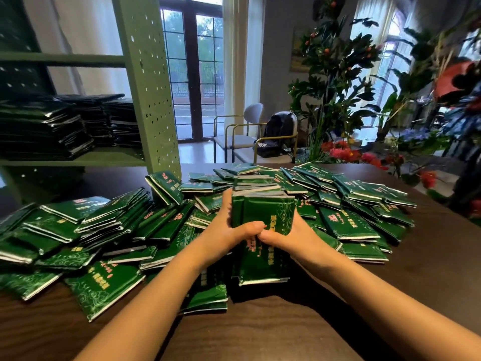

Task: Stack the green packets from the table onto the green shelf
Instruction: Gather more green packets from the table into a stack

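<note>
A bundle of green packets [268, 212] stands in the middle of the dark wooden table [260, 329], squeezed between both my hands. My left hand [229, 230] presses its left side and my right hand [289, 235] presses its right side, thumbs meeting across the front. Many loose green packets [104, 230] lie spread across the table to the left, right and behind the bundle. The green shelf [86, 158] stands at the back left, with several stacks of packets [59, 126] on it.
The shelf's perforated green upright [151, 87] rises just behind the packet pile. Chairs with a dark bag [276, 136] stand beyond the table. Plants and red flowers [364, 100] crowd the back right. Bare table surface lies in front, near me.
</note>
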Motion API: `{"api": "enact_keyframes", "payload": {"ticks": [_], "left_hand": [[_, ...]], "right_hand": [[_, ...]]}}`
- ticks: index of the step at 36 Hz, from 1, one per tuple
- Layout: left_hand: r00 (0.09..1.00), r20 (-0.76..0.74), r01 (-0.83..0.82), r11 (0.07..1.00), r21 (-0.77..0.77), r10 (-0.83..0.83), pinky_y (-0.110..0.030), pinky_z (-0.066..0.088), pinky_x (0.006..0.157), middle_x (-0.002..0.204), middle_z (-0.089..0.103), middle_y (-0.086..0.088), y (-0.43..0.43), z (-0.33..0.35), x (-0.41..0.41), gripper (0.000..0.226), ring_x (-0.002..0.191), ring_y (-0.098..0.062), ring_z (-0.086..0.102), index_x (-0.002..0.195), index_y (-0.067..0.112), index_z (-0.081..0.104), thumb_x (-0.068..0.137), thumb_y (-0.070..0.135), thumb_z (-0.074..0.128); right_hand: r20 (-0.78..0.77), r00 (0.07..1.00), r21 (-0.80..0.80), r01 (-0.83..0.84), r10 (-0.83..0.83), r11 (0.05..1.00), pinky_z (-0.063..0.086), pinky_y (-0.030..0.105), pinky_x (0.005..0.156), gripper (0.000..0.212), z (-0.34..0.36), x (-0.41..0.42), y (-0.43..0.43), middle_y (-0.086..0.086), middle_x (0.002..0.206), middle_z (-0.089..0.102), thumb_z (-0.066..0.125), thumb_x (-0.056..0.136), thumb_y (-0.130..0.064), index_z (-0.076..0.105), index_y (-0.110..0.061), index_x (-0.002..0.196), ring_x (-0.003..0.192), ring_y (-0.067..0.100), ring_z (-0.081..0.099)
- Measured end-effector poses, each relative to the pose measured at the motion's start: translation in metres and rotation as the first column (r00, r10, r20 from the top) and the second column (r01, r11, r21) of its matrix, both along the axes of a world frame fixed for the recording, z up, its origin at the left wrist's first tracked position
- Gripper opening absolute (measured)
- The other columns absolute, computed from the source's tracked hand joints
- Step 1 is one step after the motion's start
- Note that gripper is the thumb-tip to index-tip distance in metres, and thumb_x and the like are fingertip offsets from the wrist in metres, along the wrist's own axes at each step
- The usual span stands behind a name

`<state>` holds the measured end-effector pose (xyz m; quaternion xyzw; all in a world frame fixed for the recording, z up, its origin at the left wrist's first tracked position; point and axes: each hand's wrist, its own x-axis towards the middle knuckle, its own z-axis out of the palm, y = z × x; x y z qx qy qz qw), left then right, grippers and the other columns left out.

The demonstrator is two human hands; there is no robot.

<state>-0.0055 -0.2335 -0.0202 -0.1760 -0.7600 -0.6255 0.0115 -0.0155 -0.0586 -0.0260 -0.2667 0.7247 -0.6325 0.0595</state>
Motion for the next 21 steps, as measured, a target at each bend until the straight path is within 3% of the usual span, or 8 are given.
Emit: {"api": "enact_keyframes", "payload": {"ticks": [5,7,11,15,17,21], "left_hand": [[1.0,-0.009,-0.013,0.995,-0.103,0.012,-0.031,0.045,0.105,0.131,0.06,0.009,0.005,-0.001,0.005,0.102,0.119,-0.003,0.058,0.143,0.022,0.034,0.057,0.055,0.08],[0.999,-0.011,-0.046,0.998,-0.048,0.045,-0.023,0.049,0.097,0.129,0.062,0.008,0.007,-0.005,0.011,0.097,0.115,-0.002,0.06,0.14,0.021,0.039,0.057,0.05,0.079],[0.992,0.021,-0.124,0.982,0.145,0.122,-0.021,0.053,0.087,0.117,0.069,0.004,0.019,-0.016,0.032,0.092,0.106,-0.007,0.066,0.134,0.014,0.049,0.051,0.043,0.077],[0.985,0.036,-0.172,0.938,0.3,0.169,-0.021,0.054,0.081,0.118,0.069,-0.008,0.029,-0.02,0.044,0.094,0.103,-0.014,0.068,0.135,0.004,0.048,0.052,0.037,0.077],[0.984,0.015,-0.172,0.927,0.333,0.177,-0.024,0.055,0.085,0.121,0.067,-0.009,0.031,-0.02,0.048,0.095,0.105,-0.016,0.067,0.138,0.005,0.044,0.055,0.037,0.077],[0.985,0.015,-0.164,0.919,0.359,0.17,-0.033,0.051,0.098,0.122,0.065,-0.003,0.034,-0.021,0.056,0.11,0.111,-0.015,0.065,0.144,0.013,0.034,0.048,0.04,0.081]], "right_hand": [[-0.065,0.995,0.051,0.082,-0.079,0.995,0.04,0.021,0.104,0.121,-0.006,0.012,0.013,-0.015,0.131,0.056,0.081,0.062,-0.039,0.002,-0.025,0.152,0.123,0.001,0.052],[-0.084,0.991,0.058,0.11,-0.105,0.992,0.037,0.019,0.106,0.124,-0.009,0.016,0.013,-0.018,0.136,0.05,0.081,0.062,-0.041,-0.004,-0.03,0.151,0.124,-0.005,0.047],[-0.128,0.981,0.041,0.154,-0.147,0.987,0.032,0.035,0.114,0.118,-0.014,0.028,0.008,-0.008,0.147,0.041,0.08,0.059,-0.049,-0.004,-0.05,0.141,0.133,0.004,0.04],[-0.085,0.99,-0.046,0.109,-0.113,0.993,0.042,0.014,0.097,0.12,-0.015,0.037,0.003,-0.003,0.137,0.052,0.083,0.06,-0.029,0.0,-0.037,0.146,0.121,-0.001,0.052],[-0.031,0.998,-0.096,0.051,-0.054,0.994,0.044,0.023,0.101,0.12,-0.016,0.038,0.003,-0.002,0.135,0.054,0.082,0.059,-0.024,0.004,-0.03,0.15,0.12,0.003,0.055],[0.08,0.996,-0.187,-0.021,0.036,0.982,0.036,0.052,0.108,0.123,-0.02,0.041,0.004,0.007,0.139,0.052,0.087,0.055,-0.035,0.011,-0.031,0.151,0.127,0.025,0.052]]}}
